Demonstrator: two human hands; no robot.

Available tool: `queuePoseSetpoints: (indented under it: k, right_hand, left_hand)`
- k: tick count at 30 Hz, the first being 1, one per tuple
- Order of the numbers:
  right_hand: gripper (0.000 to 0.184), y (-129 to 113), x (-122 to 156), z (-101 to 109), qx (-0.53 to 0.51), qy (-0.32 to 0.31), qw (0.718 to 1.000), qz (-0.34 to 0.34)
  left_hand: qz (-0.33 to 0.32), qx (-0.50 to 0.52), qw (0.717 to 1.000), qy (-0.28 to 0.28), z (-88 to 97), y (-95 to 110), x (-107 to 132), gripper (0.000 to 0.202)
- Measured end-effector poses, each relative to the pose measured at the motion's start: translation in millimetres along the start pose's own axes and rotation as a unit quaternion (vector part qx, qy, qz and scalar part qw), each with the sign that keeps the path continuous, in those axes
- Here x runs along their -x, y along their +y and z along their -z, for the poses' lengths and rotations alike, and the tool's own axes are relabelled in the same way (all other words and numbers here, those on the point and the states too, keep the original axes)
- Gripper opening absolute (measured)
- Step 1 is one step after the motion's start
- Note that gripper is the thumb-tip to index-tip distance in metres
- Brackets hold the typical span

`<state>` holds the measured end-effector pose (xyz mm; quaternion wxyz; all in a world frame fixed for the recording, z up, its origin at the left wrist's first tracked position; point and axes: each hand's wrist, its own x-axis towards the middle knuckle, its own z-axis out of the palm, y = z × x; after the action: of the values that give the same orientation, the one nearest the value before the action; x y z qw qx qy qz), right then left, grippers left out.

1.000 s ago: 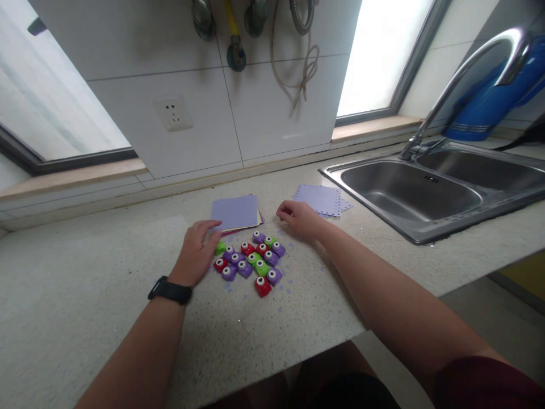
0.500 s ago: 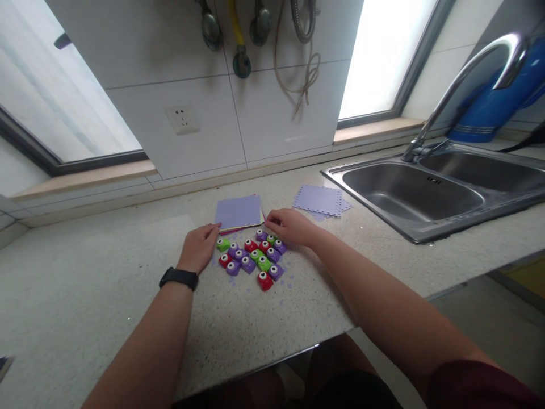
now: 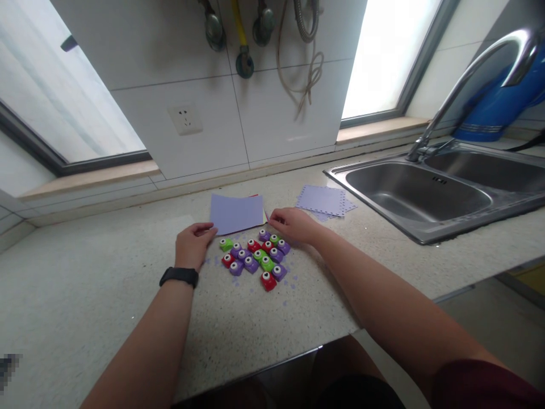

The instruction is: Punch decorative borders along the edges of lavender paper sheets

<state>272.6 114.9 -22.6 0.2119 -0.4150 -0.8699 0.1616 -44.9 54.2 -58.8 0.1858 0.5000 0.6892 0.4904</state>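
Note:
A purple sheet of paper [image 3: 237, 213] lies over a small stack of coloured paper on the counter, its left side slightly raised. My left hand [image 3: 193, 243], with a black band on the wrist, pinches the sheet's near left corner between thumb and fingers. My right hand [image 3: 293, 225] rests at the stack's near right corner, fingers curled and pressed to the paper edges [image 3: 264, 217]. Just in front of the stack are several small craft punches, among them a red punch [image 3: 268, 280], a green punch [image 3: 225, 244] and a purple punch [image 3: 279, 272].
Purple sheets with punched edges [image 3: 321, 200] lie to the right of the stack. Tiny purple paper cutouts [image 3: 293, 278] are scattered round the punches. A steel sink [image 3: 395, 213] with a tap [image 3: 464, 79] is at the right. The tiled wall [image 3: 289, 133] stands behind the counter.
The top purple sheet has shifted left and its left side has lifted off the stack, held in my left hand. My right hand has stayed at the stack's corner.

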Motion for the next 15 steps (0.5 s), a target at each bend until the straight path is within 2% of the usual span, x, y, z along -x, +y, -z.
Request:
queuePoseSetpoints:
  k: [5, 8, 11, 15]
  right_hand:
    - [0.023, -2, 0, 1, 0.016, -0.002, 1.0, 0.0]
    - [0.023, -3, 0, 1, 0.017, -0.002, 1.0, 0.0]
    - [0.023, -3, -1, 2, 0.013, 0.0, 1.0, -0.003]
    - [0.022, -3, -2, 1, 0.012, -0.002, 1.0, -0.012]
  left_hand:
    - [0.027, 0.145, 0.988, 0.05, -8.5, -3, -3, 0.06]
    - [0.057, 0.22, 0.972, 0.06, -11.8, -2, -3, 0.046]
    - [0.067, 0.235, 0.968, 0.059, -13.1, -1, -2, 0.029]
    - [0.071, 0.272, 0.957, 0.075, -12.7, 2, -2, 0.02]
